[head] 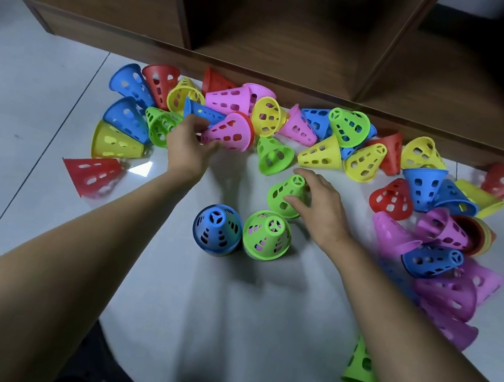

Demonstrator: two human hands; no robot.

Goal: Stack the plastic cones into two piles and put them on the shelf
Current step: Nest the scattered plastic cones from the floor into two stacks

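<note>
- Left hand: fingers and thumb curl round the narrow end of the pink cone, which lies on its side in the heap by the shelf. Lift it clear before turning it, so neighbours don't roll.
- Blue pile: upright on the floor, rim down, just beside the green pile. Both are short, so probably early in the task.
- Green pile shows pink through its holes. Colours look mixed, so no sorting needed.
- Right hand: clamped on the green cone, tilted, just behind the green pile. Turn it rim down, centre it over a pile top, press lightly till it nests.
- Loose cones: spread along the shelf front and down the right side; none on the shelf yet.
- Risk: the piles stand close together, so a sloppy drop could tip one.
</note>
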